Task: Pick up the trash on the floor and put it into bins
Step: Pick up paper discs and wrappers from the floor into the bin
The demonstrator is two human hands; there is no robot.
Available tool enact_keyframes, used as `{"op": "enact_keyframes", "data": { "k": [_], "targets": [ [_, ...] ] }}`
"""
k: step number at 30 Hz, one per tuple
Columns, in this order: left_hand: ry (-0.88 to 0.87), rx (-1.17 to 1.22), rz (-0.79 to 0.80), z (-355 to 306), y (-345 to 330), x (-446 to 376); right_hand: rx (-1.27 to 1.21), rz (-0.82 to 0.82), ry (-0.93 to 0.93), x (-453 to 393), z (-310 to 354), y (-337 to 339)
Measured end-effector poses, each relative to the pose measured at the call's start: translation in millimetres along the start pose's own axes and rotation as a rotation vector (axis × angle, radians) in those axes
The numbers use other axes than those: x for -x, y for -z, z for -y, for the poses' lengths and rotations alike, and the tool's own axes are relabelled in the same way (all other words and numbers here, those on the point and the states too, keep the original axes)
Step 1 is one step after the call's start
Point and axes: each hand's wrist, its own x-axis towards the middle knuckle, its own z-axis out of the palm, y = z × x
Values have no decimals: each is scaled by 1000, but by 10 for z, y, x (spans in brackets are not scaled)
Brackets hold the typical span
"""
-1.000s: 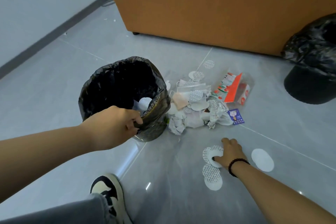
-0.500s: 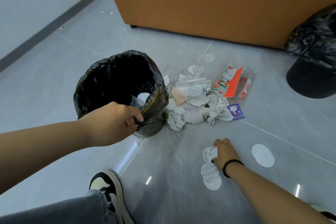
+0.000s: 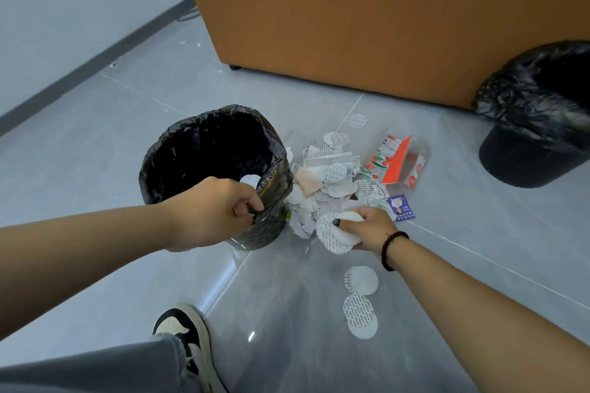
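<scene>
Trash [image 3: 338, 175] lies heaped on the floor [image 3: 95, 150] just beside the near bin [image 3: 178, 169], with two more paper discs [image 3: 360, 297] near my right arm. My right hand [image 3: 372, 228] has its grip clamped on white discs [image 3: 332, 233] above the heap. My left hand [image 3: 210, 210] pinches the bin's liner rim. A second bin [image 3: 536, 124] stands well apart by the sofa [image 3: 383, 25].

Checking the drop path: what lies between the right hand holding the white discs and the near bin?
In the head view, crumpled white paper lies on the floor between the right hand and the near bin, whose rim the left hand grips.
</scene>
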Motion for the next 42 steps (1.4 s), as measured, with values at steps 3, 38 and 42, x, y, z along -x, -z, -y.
{"op": "enact_keyframes", "data": {
  "k": [3,38,42],
  "targets": [
    [30,176,-19,-150,108,40,-177,94,94,231,553,-169],
    [402,576,-35,872,261,-89,-304,163,-50,667,1099,-1233],
    [335,477,41,825,145,-65,-273,229,-22,578,1222,-1234]
  ]
}}
